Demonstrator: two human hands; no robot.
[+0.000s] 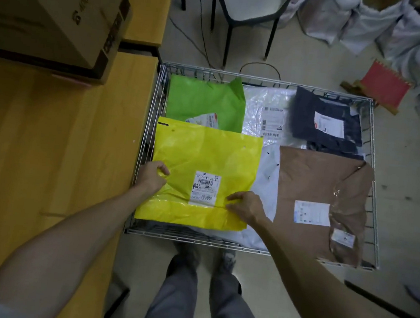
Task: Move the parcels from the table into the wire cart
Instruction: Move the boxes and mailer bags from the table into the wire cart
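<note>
A yellow parcel [204, 155] with a white label lies in the near-left part of the wire cart [153, 116]. My left hand [151, 176] pinches its left edge. My right hand [246, 206] pinches its plastic near the label's right side. Inside the cart also lie a green parcel [205, 98], a clear white parcel [266, 105], a dark blue parcel [329, 119], a brown parcel [317, 185] and a white one [269, 175] beneath. The wooden table [49, 147] stands directly left of the cart.
A large cardboard box [51, 10] sits on the table's far end. Beyond the cart stand a chair [248, 10], filled white sacks [373, 23] and a small red stool [382, 85]. My legs and shoes [203, 259] are at the cart's near side.
</note>
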